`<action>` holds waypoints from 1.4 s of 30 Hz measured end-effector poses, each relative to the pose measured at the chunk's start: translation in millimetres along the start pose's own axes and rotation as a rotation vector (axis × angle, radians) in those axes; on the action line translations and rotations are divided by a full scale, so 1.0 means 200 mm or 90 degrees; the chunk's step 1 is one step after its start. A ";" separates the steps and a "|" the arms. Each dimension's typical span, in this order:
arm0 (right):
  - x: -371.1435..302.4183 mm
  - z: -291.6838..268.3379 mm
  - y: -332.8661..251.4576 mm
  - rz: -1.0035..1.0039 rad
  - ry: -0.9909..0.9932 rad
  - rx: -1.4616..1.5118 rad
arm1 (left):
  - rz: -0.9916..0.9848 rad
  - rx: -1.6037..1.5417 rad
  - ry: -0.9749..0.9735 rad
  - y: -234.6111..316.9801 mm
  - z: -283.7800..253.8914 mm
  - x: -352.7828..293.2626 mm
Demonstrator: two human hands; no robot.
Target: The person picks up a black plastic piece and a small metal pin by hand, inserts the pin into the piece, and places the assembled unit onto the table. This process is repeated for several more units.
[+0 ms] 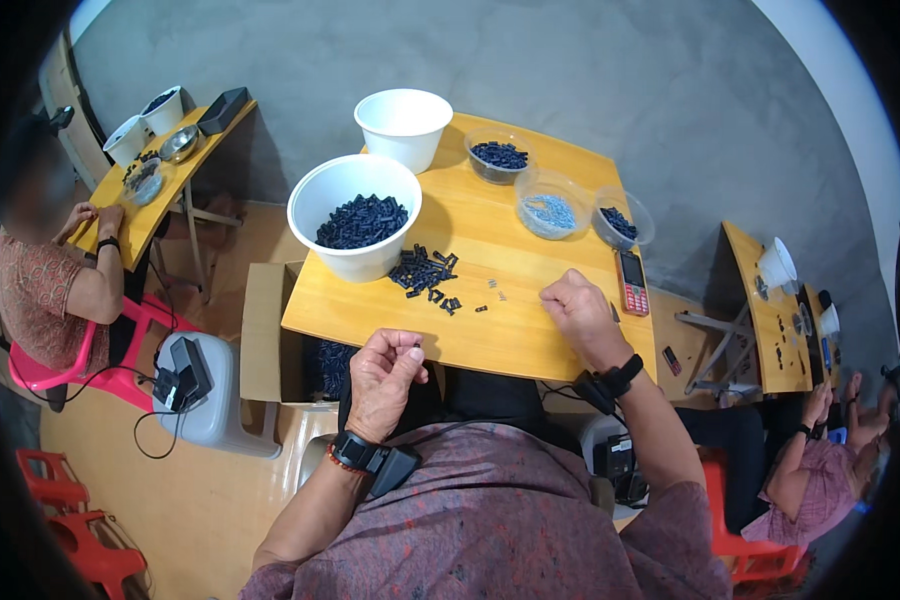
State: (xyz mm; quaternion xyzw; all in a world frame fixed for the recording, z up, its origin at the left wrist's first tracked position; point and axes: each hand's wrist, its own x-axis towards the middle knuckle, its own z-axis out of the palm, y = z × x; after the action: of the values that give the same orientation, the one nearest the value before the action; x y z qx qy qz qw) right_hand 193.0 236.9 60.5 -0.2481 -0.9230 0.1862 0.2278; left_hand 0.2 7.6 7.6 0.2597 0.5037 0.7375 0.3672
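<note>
My left hand (382,380) is at the table's front edge, thumb and fingers pinched on a small black plastic piece (417,346), of which only the end shows. My right hand (582,312) is closed above the right part of the table (530,335); anything inside its fingers is hidden. Between the hands lie a single small dark piece (481,308) and a few tiny pale pieces (498,289). A loose pile of black plastic pieces (424,270) spreads beside a white bucket (362,265), which holds many more like them.
Another white bucket (402,135) stands behind. Clear bowls hold dark pieces (498,156), light-blue pieces (550,211) and more dark pieces (620,224). A red phone (632,283) lies at the right edge. A cardboard box (262,330) stands below left. Other people sit at side tables.
</note>
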 end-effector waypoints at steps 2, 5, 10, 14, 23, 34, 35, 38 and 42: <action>0.01 0.00 0.00 0.010 -0.024 -0.022 | -0.002 -0.036 0.004 0.01 0.01 0.00; 0.03 0.01 -0.02 0.019 -0.047 -0.054 | -0.014 -0.028 0.001 0.00 0.00 -0.01; 0.06 0.00 0.00 -0.023 -0.021 0.017 | -0.019 -0.029 -0.011 -0.02 -0.01 0.00; 0.08 -0.05 0.02 0.175 0.072 0.432 | -0.038 -0.021 -0.038 0.00 -0.01 -0.01; -0.06 0.14 -0.39 0.213 -0.068 0.628 | -0.059 -0.043 -0.062 -0.01 0.00 -0.02; -0.04 0.37 -0.50 0.147 -0.126 0.629 | -0.061 -0.033 -0.061 -0.01 -0.01 -0.01; -0.04 0.37 -0.50 0.147 -0.127 0.629 | -0.061 -0.034 -0.065 -0.01 -0.02 -0.01; -0.05 0.40 -0.49 0.144 -0.148 0.625 | -0.065 -0.028 -0.072 0.00 -0.02 -0.01; -0.05 0.39 -0.50 0.166 -0.152 0.626 | -0.069 -0.007 -0.080 0.01 -0.01 -0.02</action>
State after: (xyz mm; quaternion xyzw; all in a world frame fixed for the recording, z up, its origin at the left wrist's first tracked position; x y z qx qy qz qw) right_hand 123.9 133.8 38.6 -0.2016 -0.7075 0.6513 0.1858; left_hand -0.4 3.3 8.2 0.2758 0.4885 0.7016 0.4393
